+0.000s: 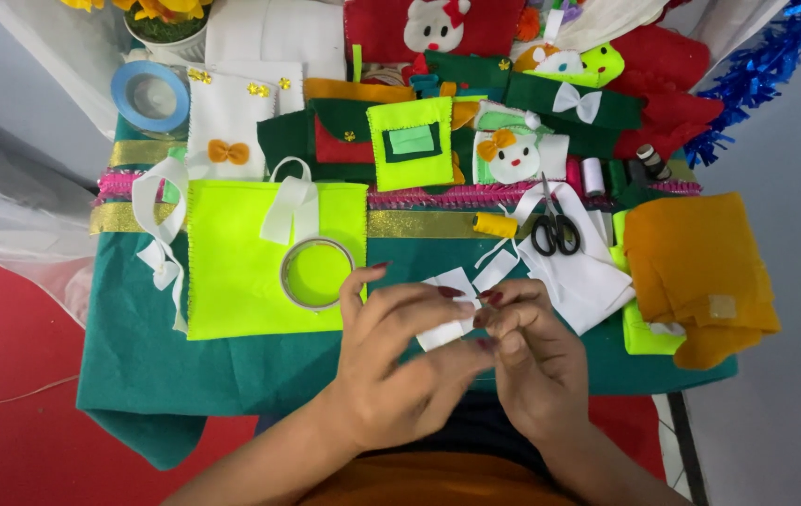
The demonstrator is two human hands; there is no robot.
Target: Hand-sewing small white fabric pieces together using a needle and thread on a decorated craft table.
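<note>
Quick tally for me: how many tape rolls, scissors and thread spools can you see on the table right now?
Tape rolls: 2, a blue roll and a clear roll
Scissors: 1, black-handled
Thread spools: 4, yellow, pink, white, dark
Total: 7

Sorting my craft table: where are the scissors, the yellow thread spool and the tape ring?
scissors (555, 233): head view, on the black handles.
yellow thread spool (495, 225): head view, mid-spool.
tape ring (290, 281): head view, left rim.

I'm seeing both forearms bare, no sleeves reaching the wrists; the left hand (399, 370) and right hand (536, 361) carry no rings or watch, nails painted dark red, fairly long, and there's orange clothing with a dark band at the lap below
</note>
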